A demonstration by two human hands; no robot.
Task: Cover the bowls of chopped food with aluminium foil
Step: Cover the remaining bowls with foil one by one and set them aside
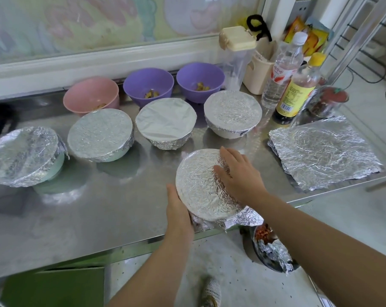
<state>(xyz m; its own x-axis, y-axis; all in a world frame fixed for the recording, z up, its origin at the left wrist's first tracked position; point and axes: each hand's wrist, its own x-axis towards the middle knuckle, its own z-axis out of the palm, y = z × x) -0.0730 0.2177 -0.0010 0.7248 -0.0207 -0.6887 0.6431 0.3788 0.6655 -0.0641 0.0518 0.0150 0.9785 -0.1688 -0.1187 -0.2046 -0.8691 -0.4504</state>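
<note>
The steel table (99, 207) is running out of frame at left. Near its front edge the foil-covered bowl (198, 187) is sitting, contents hidden, wall barely showing. The left hand (178, 209) is cupping its left side, fingertips tucked out of sight; the right hand (238, 176) is pressing spread fingers over the right rim.

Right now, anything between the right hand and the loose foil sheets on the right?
Nothing visible. The right hand presses on the foil-covered bowl; only bare steel table lies between it and the foil sheets.
</note>
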